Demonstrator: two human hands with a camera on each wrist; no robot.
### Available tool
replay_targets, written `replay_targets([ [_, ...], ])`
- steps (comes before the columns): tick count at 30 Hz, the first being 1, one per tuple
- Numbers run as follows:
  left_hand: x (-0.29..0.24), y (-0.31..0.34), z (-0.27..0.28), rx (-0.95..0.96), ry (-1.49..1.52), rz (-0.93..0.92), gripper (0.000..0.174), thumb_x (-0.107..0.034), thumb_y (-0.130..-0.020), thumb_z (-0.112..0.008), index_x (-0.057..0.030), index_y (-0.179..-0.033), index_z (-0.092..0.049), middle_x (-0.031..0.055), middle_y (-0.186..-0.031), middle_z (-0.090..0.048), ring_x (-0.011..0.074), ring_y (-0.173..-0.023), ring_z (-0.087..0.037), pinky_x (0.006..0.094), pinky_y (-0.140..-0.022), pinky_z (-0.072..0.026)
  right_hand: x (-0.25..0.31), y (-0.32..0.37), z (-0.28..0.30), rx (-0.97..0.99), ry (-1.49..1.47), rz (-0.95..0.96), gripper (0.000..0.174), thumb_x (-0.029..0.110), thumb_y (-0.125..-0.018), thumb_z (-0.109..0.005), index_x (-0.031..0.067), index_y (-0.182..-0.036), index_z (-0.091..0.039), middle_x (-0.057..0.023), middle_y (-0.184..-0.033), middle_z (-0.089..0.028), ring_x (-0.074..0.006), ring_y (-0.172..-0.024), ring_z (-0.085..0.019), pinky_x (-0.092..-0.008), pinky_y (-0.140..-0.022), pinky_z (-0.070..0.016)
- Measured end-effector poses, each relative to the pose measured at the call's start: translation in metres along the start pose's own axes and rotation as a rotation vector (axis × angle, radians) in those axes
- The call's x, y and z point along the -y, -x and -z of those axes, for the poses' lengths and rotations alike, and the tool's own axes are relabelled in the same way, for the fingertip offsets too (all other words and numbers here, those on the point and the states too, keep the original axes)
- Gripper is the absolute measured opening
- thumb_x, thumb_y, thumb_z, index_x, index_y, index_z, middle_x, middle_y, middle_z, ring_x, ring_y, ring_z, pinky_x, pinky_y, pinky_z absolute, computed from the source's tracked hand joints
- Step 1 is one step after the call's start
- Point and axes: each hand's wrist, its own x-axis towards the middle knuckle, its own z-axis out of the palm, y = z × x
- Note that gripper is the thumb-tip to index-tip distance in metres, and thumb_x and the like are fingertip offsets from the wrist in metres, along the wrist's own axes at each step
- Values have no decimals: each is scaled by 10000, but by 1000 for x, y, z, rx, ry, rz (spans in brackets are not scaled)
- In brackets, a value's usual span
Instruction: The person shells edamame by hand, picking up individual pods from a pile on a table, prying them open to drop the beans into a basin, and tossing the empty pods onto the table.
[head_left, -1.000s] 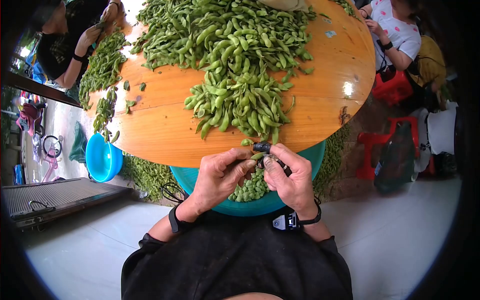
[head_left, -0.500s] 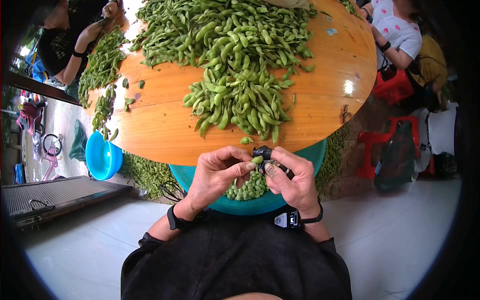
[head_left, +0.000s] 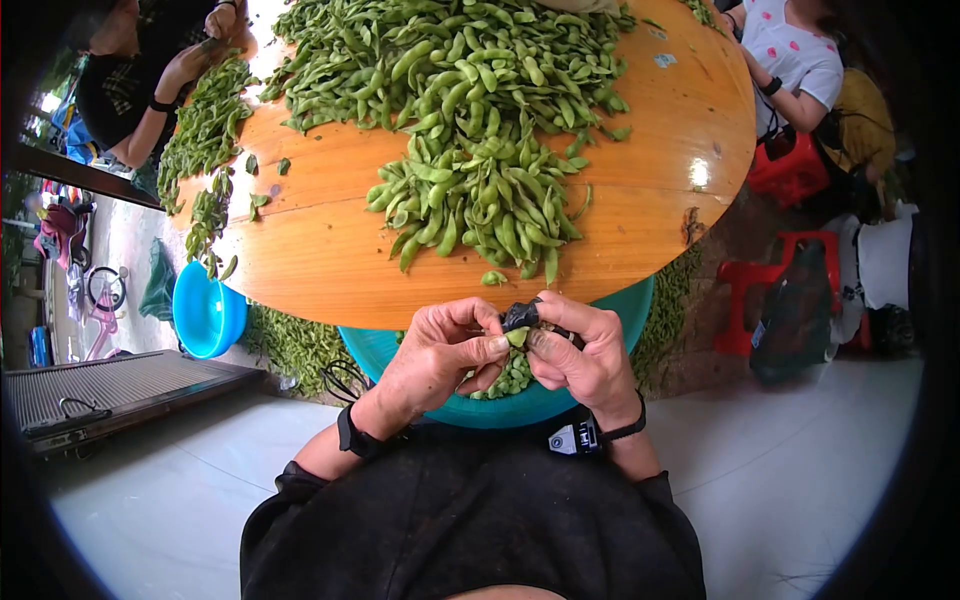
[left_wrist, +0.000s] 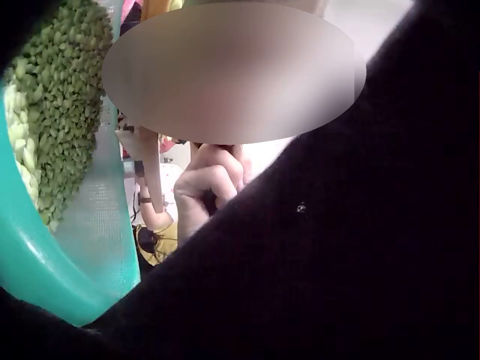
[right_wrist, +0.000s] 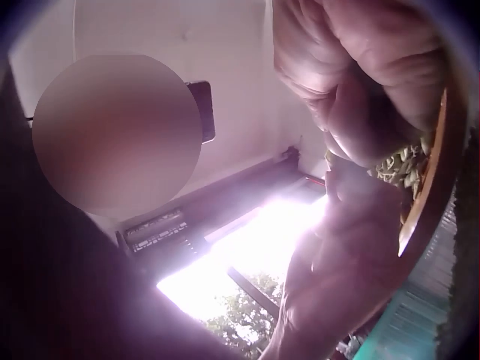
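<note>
Over a teal basin [head_left: 370,352], my two hands meet at a green edamame pod [head_left: 517,337]. My left hand [head_left: 440,352] pinches it between thumb and fingertips. From the other side my right hand [head_left: 585,352] holds it too, thumb against it, with black wrapping [head_left: 520,315] on a finger bent over its top. Shelled green beans [head_left: 508,378] lie in the basin below the hands; the left wrist view shows many more beans [left_wrist: 64,105] inside it. In the right wrist view, my right hand's curled fingers [right_wrist: 360,75] fill the upper right.
A wooden table [head_left: 320,255] bears a large heap of edamame pods [head_left: 470,80], with one loose pod [head_left: 493,278] near its front edge. A blue basin [head_left: 208,312] stands at left, red stools [head_left: 735,300] at right. Two other people sit across the table.
My hands have drawn closer together. The pod has tilted between them, and the right hand's wrapped finger has bent over toward the left fingertips.
</note>
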Motion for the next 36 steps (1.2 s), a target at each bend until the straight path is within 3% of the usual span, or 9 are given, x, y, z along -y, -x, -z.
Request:
replay_targets([
  [1,2,0,-1,0,-1,-1,96,-74,-914,-689,-9,-917,-618,30,-664,-603,89,-541,-550,236,-469,-411,1,0,-1,-31,77,-23,156,-19,-927,-584,-83,-1063,-627,-43,-838,-532,-98,-580,-529,-251,-481,-394],
  [3,10,-1,-4,-242,-904,-381,138,-99,-923,-684,10,-948,-604,29,-647,-593,107,-535,-557,256,-469,-408,-3,0,-2,-88,399,108,170,-22,-903,-599,-72,-1062,-630,-64,-828,-548,-137,-589,-549,-266,-497,-410],
  [6,6,0,-14,-338,-1254,-599,188,-130,-921,-695,23,-972,-598,27,-648,-597,82,-550,-553,262,-470,-404,-4,0,-11,-189,846,324,227,-29,-836,-630,-36,-1063,-636,-120,-819,-578,-257,-650,-603,-315,-556,-464],
  [12,1,1,-14,-189,-722,-163,179,-140,-942,-666,23,-983,-605,74,-612,-594,121,-489,-543,279,-464,-423,-7,1,-22,-219,973,488,216,-63,-783,-645,-38,-996,-622,-129,-801,-584,-272,-633,-600,-339,-567,-468],
  [13,-2,2,-13,-181,-761,-150,173,-131,-957,-639,36,-972,-597,111,-601,-599,173,-453,-549,302,-458,-436,-6,0,-22,-213,965,474,207,-57,-784,-645,-38,-989,-625,-126,-788,-583,-269,-619,-593,-337,-564,-466],
  [19,-4,1,-7,-77,-1353,-406,117,-73,-996,-532,38,-968,-557,68,-637,-592,134,-528,-581,280,-494,-466,-10,-5,-12,-167,881,391,167,-49,-788,-647,-49,-954,-625,-111,-729,-560,-220,-594,-581,-318,-545,-449],
  [25,-5,4,-14,-72,-1073,-306,145,1,-946,-510,49,-1075,-555,141,-734,-601,223,-633,-617,355,-576,-486,-12,-2,-6,-159,895,350,173,-43,-798,-642,-29,-969,-622,-125,-790,-596,-283,-666,-627,-344,-585,-492],
  [31,1,3,-5,-63,-923,-73,283,-11,-935,-454,51,-1193,-552,117,-754,-623,185,-637,-603,317,-595,-497,-7,4,-9,-152,997,454,200,-53,-791,-638,-20,-988,-617,-130,-822,-587,-298,-667,-619,-360,-590,-500],
  [36,0,3,-12,-66,-927,-150,319,13,-912,-470,44,-1220,-550,129,-794,-669,198,-679,-639,319,-630,-514,-10,6,-12,-179,1060,514,221,-66,-782,-644,-15,-994,-611,-129,-830,-563,-302,-660,-600,-366,-587,-494],
])
